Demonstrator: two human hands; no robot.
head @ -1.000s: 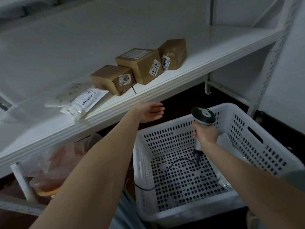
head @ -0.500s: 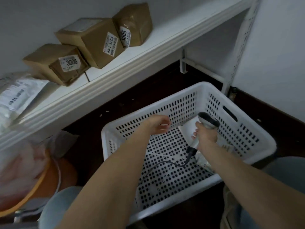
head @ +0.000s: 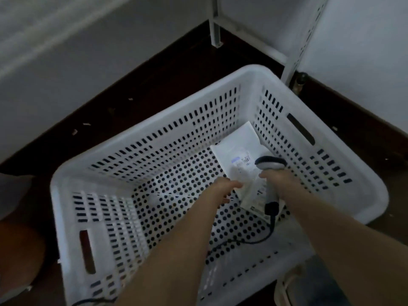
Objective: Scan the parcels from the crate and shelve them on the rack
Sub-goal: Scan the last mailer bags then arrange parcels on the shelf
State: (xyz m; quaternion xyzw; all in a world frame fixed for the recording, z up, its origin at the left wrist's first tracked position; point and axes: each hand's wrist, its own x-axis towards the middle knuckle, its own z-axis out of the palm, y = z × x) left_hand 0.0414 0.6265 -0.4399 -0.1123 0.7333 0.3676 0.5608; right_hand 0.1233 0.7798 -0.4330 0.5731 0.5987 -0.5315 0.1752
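**PARCEL PICK-UP FROM CRATE**

Step in hand: retrieval for scanning. One white parcel (head: 239, 146) lies in the crate (head: 254, 72), in the far right corner, with its upper end leaning on the wall. The left hand (head: 225, 187) reaches the parcel's near edge; blur hides whether the fingers are closed on it. The right hand (head: 279, 181) is clamped round the scanner (head: 270, 164), whose head sits over the parcel.

Next move, as judged: grip the parcel, present its label (head: 241, 161) to the scanner, then lift it to the rack (head: 308, 34).

The label shows a barcode and a blue patch; the text is unreadable.
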